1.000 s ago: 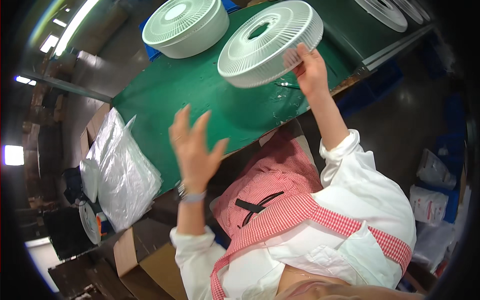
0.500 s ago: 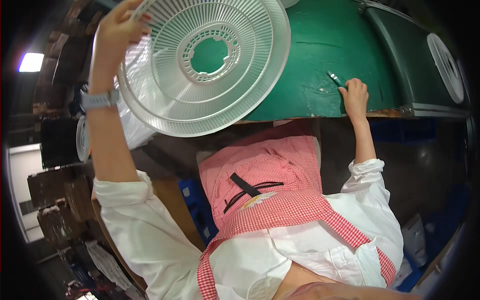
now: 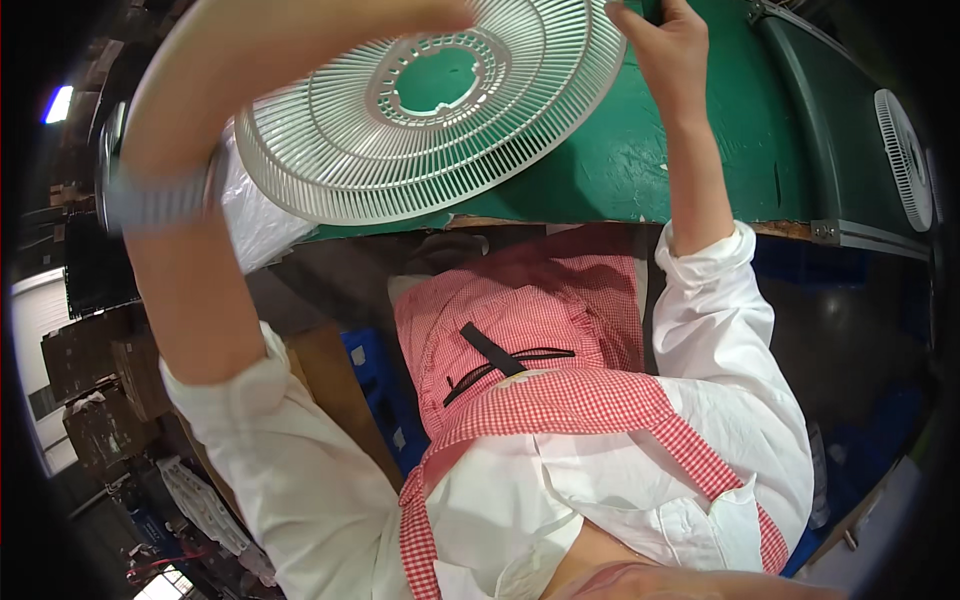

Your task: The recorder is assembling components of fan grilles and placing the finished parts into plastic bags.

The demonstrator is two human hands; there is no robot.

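Note:
A round white fan grille (image 3: 420, 190) with fine ribs and an open centre ring lies tilted in front of me, its far rim cut off by the upper edge. My left hand (image 3: 440, 14) reaches across the grille above that ring. Motion smears it and the edge cuts it off, so its fingers do not show clearly. Just beside the grille's right rim, my right hand (image 3: 672, 45) is closed with the thumb toward the rim. Between its thumb and fingers shows a bit of a dark green pen-shaped tool (image 3: 652, 12), mostly hidden.
The green work table (image 3: 740, 165) has a worn front edge. Clear plastic wrap (image 3: 255, 210) hangs at its left. To the right stands a dark green panel with a metal frame (image 3: 870, 238) and a second white grille (image 3: 903, 160). Blue crates (image 3: 385, 400) sit below on the left.
My left hand has swung right from the grille's left rim to over its middle. The grille has tilted and shifted slightly right. My right hand has lifted the tool and moved up to the rim.

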